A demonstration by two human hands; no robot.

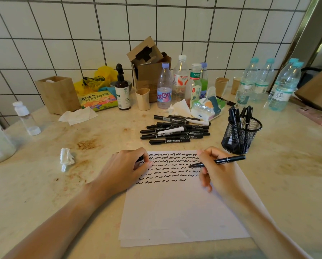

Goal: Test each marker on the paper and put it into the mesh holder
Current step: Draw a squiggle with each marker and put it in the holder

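Head view, looking down at my two hands over the paper on the table. My right hand pinches a black marker, fingers curled round the barrel; its tip points left and sits right at the paper, at the right end of the rows of black squiggles. I cannot tell for sure whether the tip is touching the sheet. The marker's back end sticks out to the right, toward the holder.

My left hand rests on the upper left corner of the paper, fingers curled, and a small dark thing shows between the fingertips, likely a cap, though most of it is hidden.

The squiggles fill the top part of the sheet in several rows; the bottom row stops short of the right side. Below them the paper is blank.

Just beyond the paper lies the pile of markers, black ones with a couple of white barrels among them, all lying roughly sideways. To the right of the pile, near my right hand, the black mesh holder stands upright with several markers already in it.

Further back: bottles, a tissue pack, a cardboard box against the tiled wall. A crumpled tissue lies left of my left hand.
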